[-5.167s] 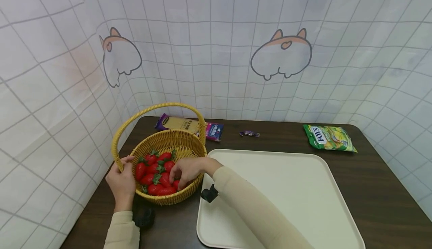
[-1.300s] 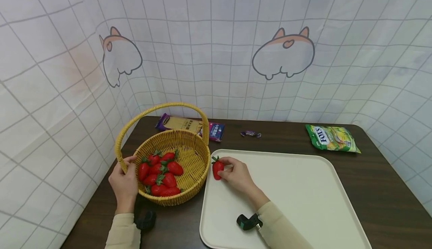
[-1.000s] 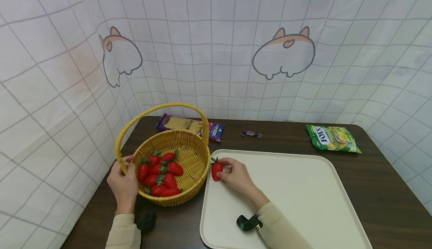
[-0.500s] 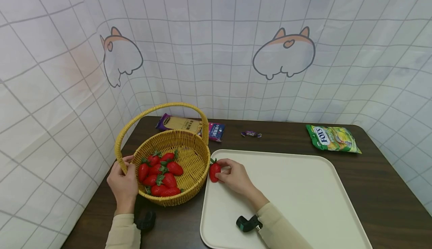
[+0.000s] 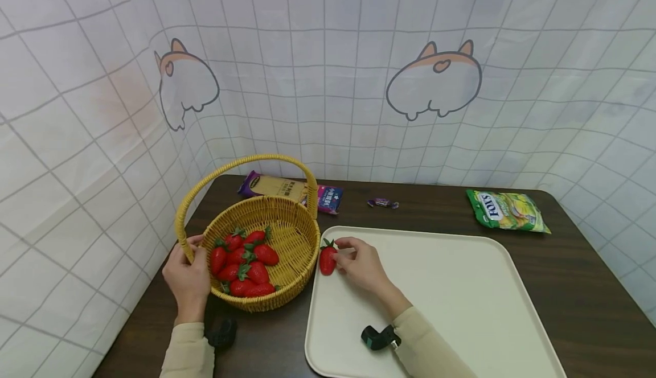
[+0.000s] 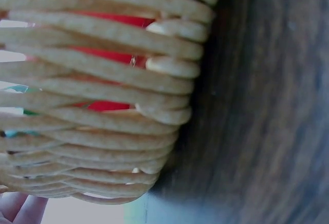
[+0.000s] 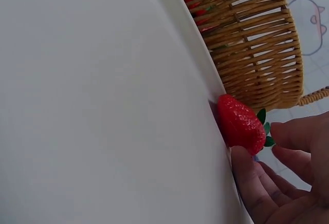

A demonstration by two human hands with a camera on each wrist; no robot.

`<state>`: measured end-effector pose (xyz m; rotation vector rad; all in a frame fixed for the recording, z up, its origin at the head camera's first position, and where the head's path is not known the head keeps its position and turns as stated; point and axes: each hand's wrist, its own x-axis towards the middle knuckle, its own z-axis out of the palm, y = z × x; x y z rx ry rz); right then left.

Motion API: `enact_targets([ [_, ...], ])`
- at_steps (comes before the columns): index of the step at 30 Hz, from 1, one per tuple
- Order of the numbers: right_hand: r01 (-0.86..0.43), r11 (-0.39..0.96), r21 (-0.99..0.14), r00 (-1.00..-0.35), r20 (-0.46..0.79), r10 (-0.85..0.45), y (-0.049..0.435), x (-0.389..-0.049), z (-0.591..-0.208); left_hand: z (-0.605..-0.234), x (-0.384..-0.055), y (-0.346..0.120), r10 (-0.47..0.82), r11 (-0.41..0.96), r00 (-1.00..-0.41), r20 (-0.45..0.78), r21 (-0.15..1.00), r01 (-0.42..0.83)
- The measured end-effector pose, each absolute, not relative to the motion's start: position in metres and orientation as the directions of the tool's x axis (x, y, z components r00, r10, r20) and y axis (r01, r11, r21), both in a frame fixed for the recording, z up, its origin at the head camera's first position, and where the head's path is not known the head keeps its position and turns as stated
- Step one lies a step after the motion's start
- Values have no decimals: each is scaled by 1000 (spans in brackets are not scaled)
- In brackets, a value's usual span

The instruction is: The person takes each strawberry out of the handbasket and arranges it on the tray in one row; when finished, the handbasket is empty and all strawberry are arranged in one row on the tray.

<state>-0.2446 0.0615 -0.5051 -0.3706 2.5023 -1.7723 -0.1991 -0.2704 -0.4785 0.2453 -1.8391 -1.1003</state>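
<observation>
My left hand grips the yellow wicker basket at its left side, where the handle meets the rim. Several red strawberries with green leaves lie inside. The left wrist view is filled by the basket's weave, red showing through the gaps. At the upper left corner of the cream tray lies one strawberry. My right hand is around it, fingers loosened. In the right wrist view, the thumb is at the strawberry's side and the index fingertip is by its leaves.
A purple-and-tan snack packet lies behind the basket. A small purple wrapped candy and a green Fox's bag sit at the back of the dark wooden table. White grid-patterned cloth hangs around it.
The right hand has carried a strawberry from the basket to the tray's upper left corner and now loosens its fingers, drawing slightly right. The left hand stays on the basket.
</observation>
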Motion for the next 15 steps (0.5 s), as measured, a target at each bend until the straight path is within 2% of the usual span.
enact_targets([
  [11, -219, 349, -911, -970, 164, -181, 64, -245, -502, -479, -199, -270, -575, 567, -541, 613, 776, 276],
  [15, -228, 298, -927, -971, 194, -140, 64, -245, -497, -479, -199, -270, -583, 567, -553, 595, 786, 246],
])
